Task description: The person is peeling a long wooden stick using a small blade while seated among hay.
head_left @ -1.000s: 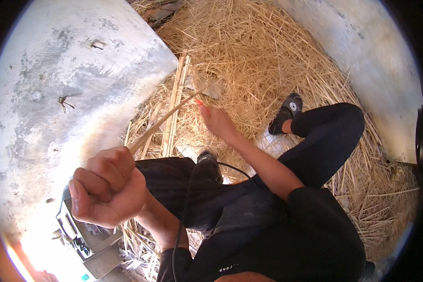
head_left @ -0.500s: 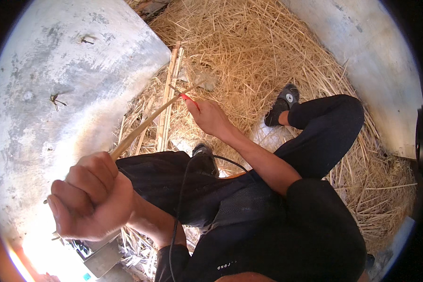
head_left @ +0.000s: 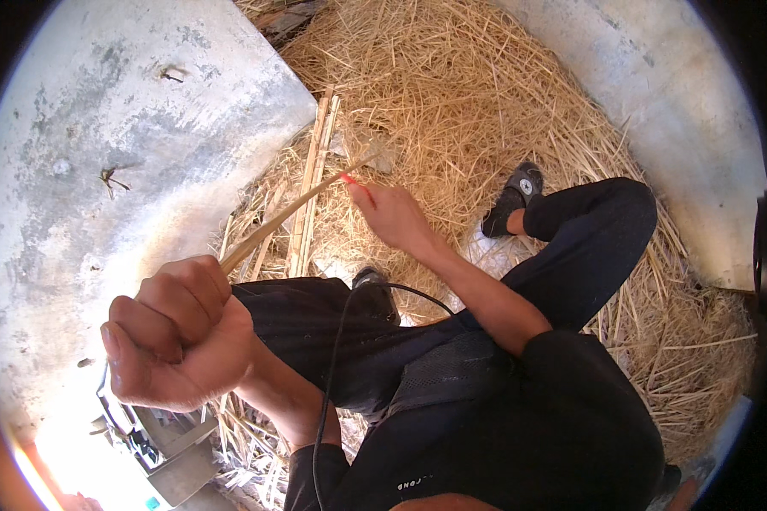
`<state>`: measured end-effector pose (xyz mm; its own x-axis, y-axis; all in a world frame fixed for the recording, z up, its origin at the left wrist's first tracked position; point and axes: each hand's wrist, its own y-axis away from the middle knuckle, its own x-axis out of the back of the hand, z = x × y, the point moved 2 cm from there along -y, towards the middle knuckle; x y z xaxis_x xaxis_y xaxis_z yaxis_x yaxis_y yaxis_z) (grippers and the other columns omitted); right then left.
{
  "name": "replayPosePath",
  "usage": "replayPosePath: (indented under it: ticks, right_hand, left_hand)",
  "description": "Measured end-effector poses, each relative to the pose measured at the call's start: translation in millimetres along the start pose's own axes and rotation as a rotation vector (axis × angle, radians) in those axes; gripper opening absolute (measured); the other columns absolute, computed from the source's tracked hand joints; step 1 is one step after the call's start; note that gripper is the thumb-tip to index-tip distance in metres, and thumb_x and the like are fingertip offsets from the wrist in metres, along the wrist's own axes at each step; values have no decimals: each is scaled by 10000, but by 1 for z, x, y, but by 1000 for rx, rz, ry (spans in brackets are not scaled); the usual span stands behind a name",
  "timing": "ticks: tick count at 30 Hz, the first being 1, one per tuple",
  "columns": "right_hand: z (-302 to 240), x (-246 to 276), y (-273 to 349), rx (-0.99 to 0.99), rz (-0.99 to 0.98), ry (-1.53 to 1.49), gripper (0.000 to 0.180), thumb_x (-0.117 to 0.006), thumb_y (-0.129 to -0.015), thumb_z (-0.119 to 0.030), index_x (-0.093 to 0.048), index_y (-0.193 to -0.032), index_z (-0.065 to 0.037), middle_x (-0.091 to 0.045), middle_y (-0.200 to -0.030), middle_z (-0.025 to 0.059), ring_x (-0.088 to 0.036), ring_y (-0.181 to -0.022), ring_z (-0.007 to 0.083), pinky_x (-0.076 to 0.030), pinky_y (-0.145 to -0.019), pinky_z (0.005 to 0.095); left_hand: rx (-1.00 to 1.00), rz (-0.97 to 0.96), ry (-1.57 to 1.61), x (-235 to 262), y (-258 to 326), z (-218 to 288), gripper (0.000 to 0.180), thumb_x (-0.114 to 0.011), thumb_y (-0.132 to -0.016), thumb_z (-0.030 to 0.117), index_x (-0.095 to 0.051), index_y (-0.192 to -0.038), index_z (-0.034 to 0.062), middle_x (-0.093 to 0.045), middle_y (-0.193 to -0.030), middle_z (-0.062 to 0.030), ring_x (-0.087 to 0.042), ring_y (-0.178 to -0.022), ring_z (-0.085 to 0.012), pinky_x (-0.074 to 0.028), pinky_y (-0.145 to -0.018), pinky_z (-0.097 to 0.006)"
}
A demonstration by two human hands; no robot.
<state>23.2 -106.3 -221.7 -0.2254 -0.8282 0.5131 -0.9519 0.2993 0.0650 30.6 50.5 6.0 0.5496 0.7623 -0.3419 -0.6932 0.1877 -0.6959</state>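
Note:
My left hand is closed in a fist around the near end of a long, thin bamboo-like strip, raised at the lower left. The strip slants away from me to the upper right and tapers towards its far end. My right hand is closed on a slim red-handled tool, which meets the strip near that end. The tool's working part is too small to make out, and the right fingers partly cover its handle.
Long flat pale strips lie beyond my left leg. Loose straw-like shavings cover the floor. A weathered whitish slab lies to the left, and a pale curved surface to the right. A black cable loops across my lap.
Both hands, with the strip and the red-handled tool, have shifted slightly right in the picture. The thin dark piece that crossed the strip near the tool no longer shows.

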Motion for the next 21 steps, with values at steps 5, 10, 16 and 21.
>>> replayPosePath:
  ticks: [5, 10, 16, 21]
  right_hand:
    - [-3, -15, 2, 50, 86, -67, 621, -278, -939, -460, -602, -770, 42, -577, -654, 253, -589, -648, 409, -447, -632, 512]
    - [63, -3, -23, -172, 17, 158, 588, -281, -932, -465, -611, -815, 8, -572, -630, 241, -580, -630, 411, -451, -604, 488]
    - [-4, -16, -10, 326, 108, -7, 538, -321, -939, -443, -610, -904, 8, -592, -627, 191, -580, -586, 369, -435, -567, 459]
    - [152, -25, -33, -179, -3, 344, 635, -274, -926, -504, -616, -843, 24, -607, -744, 255, -599, -749, 405, -459, -699, 469]
  left_hand:
    - [10, 80, 5, 2, 2, -1, 383, -317, -869, 245, -209, -509, 172, -161, -392, 32, -66, -373, -72, -94, -365, -252]
    - [-20, 68, -84, 2, 1, 1, 366, -311, -886, 252, -248, -542, 144, -197, -387, 16, -87, -353, -75, -130, -341, -251]
    - [-7, 17, -44, 8, -2, 2, 370, -306, -890, 251, -253, -541, 144, -192, -386, 19, -86, -354, -77, -130, -343, -251]
    - [18, -6, 2, 1, -1, -4, 371, -314, -885, 247, -247, -536, 143, -191, -389, 19, -84, -356, -78, -124, -348, -252]
